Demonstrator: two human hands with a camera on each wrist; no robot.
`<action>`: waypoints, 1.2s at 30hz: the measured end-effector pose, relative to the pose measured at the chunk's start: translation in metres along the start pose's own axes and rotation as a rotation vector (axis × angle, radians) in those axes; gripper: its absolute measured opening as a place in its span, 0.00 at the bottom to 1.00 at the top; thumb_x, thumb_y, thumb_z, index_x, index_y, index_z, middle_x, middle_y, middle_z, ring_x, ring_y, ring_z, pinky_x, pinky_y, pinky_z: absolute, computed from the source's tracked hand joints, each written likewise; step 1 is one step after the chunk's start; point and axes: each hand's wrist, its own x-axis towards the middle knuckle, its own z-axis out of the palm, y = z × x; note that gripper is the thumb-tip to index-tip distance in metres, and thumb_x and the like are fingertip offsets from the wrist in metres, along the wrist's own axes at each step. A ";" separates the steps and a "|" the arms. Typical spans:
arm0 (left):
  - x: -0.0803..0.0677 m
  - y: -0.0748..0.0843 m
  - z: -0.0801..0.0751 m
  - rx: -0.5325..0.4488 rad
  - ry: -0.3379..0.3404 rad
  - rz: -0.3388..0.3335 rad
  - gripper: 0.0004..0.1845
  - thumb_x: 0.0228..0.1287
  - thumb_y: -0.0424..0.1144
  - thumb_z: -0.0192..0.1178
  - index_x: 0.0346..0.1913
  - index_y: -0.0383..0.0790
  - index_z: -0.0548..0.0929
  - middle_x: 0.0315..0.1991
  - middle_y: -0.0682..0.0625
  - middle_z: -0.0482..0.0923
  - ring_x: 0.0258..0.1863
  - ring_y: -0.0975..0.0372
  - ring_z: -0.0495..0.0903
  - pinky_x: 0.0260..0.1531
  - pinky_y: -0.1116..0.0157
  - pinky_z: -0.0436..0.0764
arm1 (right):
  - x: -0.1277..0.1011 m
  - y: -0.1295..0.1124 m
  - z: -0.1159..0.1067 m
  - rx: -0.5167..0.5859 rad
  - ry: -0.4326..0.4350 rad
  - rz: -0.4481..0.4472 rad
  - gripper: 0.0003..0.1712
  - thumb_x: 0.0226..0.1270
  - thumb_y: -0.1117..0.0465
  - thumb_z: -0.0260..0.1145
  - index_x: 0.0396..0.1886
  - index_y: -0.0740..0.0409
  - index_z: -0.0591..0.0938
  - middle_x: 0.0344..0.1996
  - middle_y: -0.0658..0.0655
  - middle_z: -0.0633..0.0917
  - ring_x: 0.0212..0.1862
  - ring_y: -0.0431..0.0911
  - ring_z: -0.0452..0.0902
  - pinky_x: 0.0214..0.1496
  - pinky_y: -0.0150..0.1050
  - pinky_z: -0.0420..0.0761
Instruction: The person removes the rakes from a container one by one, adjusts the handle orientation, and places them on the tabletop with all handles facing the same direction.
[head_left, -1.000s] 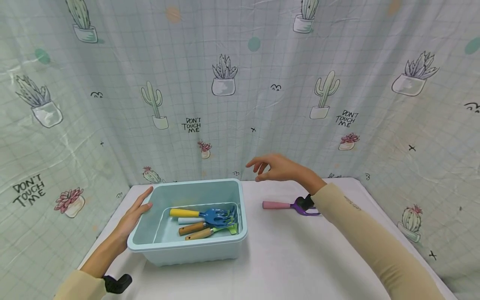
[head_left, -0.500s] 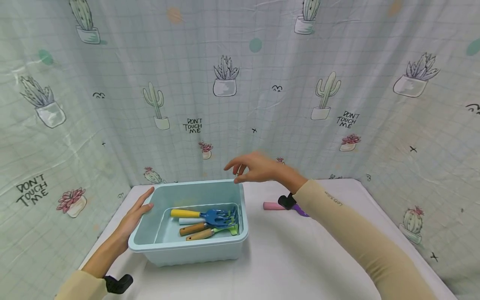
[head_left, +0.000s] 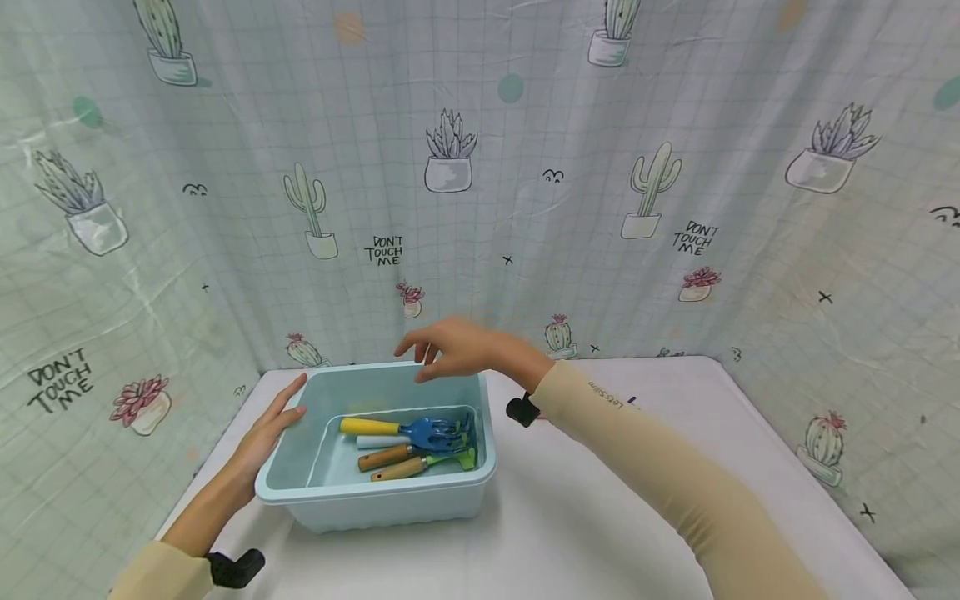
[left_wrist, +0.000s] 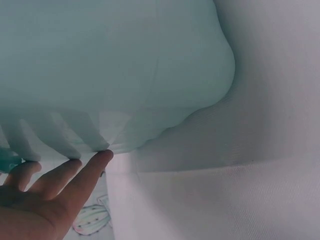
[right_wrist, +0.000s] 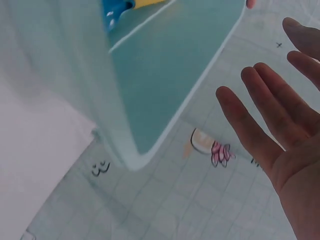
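Note:
A light blue plastic bin (head_left: 382,507) stands on the white table. In it lie several small garden hand tools: a yellow-handled blue fork (head_left: 369,426), a pale blue handle (head_left: 382,442), a wooden handle (head_left: 386,457) and a wooden-handled green tool (head_left: 399,469). My left hand (head_left: 255,450) rests along the bin's left side, thumb by the rim; in the left wrist view its straight fingertips (left_wrist: 102,157) touch the outer wall. My right hand (head_left: 461,346) hovers over the far rim, fingers loosely bent and holding nothing; the right wrist view shows it apart from the bin.
Beyond my right wrist, a tool with a pink handle (head_left: 542,417) lies on the white table (head_left: 570,533), mostly hidden by my sleeve. A cactus-print curtain (head_left: 510,208) hangs behind the table and along both sides.
My right hand has moved left from the table's right half to over the bin's far rim. My sleeve now covers most of the pink-handled purple tool. The left hand and bin stay put.

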 end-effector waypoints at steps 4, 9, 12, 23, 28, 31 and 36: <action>0.000 0.000 0.000 -0.005 -0.002 0.000 0.36 0.84 0.53 0.37 0.84 0.66 0.33 0.85 0.50 0.22 0.84 0.37 0.33 0.73 0.28 0.47 | 0.017 -0.008 0.007 0.024 -0.001 0.000 0.26 0.73 0.53 0.70 0.69 0.43 0.79 0.54 0.51 0.88 0.56 0.42 0.86 0.57 0.37 0.84; -0.001 0.001 -0.001 -0.015 -0.006 0.007 0.36 0.84 0.52 0.38 0.84 0.64 0.34 0.86 0.47 0.23 0.83 0.36 0.34 0.73 0.27 0.48 | 0.038 -0.009 0.022 0.077 0.006 -0.006 0.25 0.73 0.54 0.70 0.68 0.45 0.80 0.54 0.53 0.88 0.56 0.42 0.87 0.54 0.32 0.84; -0.001 0.001 0.000 -0.015 -0.005 0.006 0.36 0.84 0.52 0.37 0.84 0.64 0.33 0.86 0.47 0.23 0.83 0.36 0.35 0.73 0.28 0.49 | 0.048 -0.007 0.030 0.091 0.004 -0.001 0.24 0.73 0.56 0.69 0.67 0.46 0.80 0.54 0.53 0.88 0.55 0.43 0.86 0.53 0.31 0.84; -0.002 0.004 0.001 -0.023 -0.004 0.020 0.36 0.84 0.53 0.38 0.84 0.63 0.35 0.86 0.46 0.26 0.83 0.35 0.37 0.73 0.29 0.52 | 0.067 -0.002 0.054 0.099 -0.026 0.039 0.23 0.72 0.56 0.70 0.65 0.47 0.82 0.54 0.53 0.89 0.55 0.42 0.85 0.52 0.32 0.82; -0.001 0.003 0.002 -0.038 -0.012 0.007 0.36 0.84 0.53 0.38 0.84 0.64 0.35 0.86 0.47 0.26 0.83 0.36 0.37 0.74 0.30 0.53 | 0.070 -0.001 0.066 0.125 -0.061 0.053 0.23 0.72 0.56 0.70 0.65 0.48 0.82 0.53 0.53 0.89 0.52 0.40 0.84 0.49 0.30 0.81; -0.001 0.003 0.002 -0.041 -0.014 0.007 0.36 0.84 0.53 0.39 0.84 0.65 0.35 0.86 0.46 0.26 0.84 0.36 0.37 0.74 0.31 0.53 | 0.073 -0.001 0.071 0.145 -0.085 0.065 0.23 0.72 0.57 0.70 0.66 0.49 0.81 0.53 0.53 0.89 0.51 0.40 0.85 0.49 0.29 0.81; -0.003 0.002 0.001 -0.058 -0.014 0.023 0.36 0.85 0.52 0.39 0.84 0.63 0.36 0.86 0.46 0.28 0.84 0.38 0.37 0.76 0.32 0.53 | 0.081 -0.001 0.080 0.138 -0.114 0.064 0.25 0.73 0.56 0.69 0.68 0.52 0.80 0.55 0.55 0.89 0.55 0.42 0.85 0.52 0.31 0.82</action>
